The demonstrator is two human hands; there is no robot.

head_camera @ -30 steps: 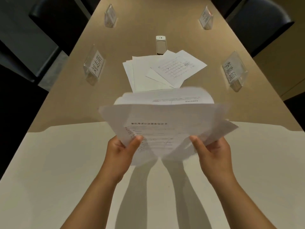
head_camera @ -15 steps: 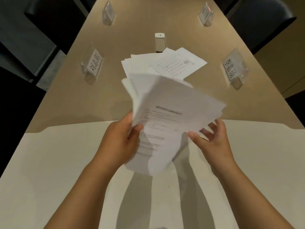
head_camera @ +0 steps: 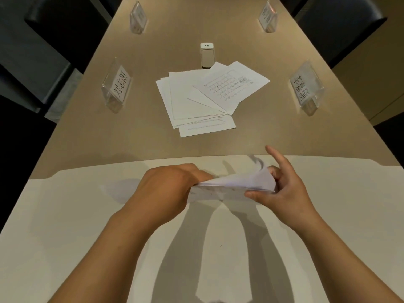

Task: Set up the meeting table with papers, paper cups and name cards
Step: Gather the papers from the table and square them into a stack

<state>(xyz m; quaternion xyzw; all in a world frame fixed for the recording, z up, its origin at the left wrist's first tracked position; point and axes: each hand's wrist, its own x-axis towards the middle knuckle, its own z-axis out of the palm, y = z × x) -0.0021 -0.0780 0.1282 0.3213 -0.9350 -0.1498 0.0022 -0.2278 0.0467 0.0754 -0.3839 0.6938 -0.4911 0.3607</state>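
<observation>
A stack of printed white sheets (head_camera: 236, 182) lies low and nearly edge-on over the white near part of the table. My left hand (head_camera: 168, 189) grips its left end from above, fingers curled around the edge. My right hand (head_camera: 282, 184) pinches its right end between thumb and fingers, with the index finger sticking up. A loose pile of papers (head_camera: 207, 99) lies fanned out mid-table, a sheet with a grid on top. Clear name cards stand at the left (head_camera: 117, 88), right (head_camera: 306, 88), far left (head_camera: 137, 17) and far right (head_camera: 267, 16).
A small white and grey device (head_camera: 207, 54) lies just beyond the paper pile. The brown table (head_camera: 109, 136) narrows away from me, and its near part is a white surface (head_camera: 65, 226). Dark chairs (head_camera: 341, 25) stand along both long sides.
The stack was held up, fanned and facing me. Both hands have turned it and brought it down close to the white surface, so the pile behind it now shows fully.
</observation>
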